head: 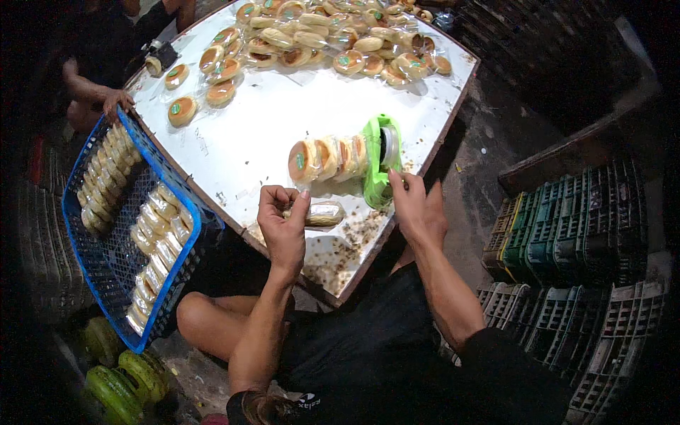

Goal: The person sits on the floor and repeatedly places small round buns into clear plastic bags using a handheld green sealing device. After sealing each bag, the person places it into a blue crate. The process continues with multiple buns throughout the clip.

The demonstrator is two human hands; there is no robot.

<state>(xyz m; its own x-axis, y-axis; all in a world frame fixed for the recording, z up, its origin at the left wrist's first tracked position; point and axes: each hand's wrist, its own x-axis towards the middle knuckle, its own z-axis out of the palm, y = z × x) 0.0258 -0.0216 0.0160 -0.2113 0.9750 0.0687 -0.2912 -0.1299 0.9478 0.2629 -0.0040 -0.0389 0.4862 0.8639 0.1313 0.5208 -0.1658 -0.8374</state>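
Observation:
My left hand pinches one end of a pale round bun in clear plastic, which stands on its edge at the table's near corner. My right hand is at the near end of a green tape dispenser carrying a roll of clear tape. Its fingers are curled, and whether they hold a strip of tape is too hard to see. Against the dispenser's left side leans a row of several wrapped buns, browned on the flat faces. The front bun bears a green label.
A heap of wrapped buns covers the far side of the white table. Left of it, another person's hand touches a blue plastic crate holding rows of wrapped buns. Green ribbed gourds sit lower left; stacked crates stand right.

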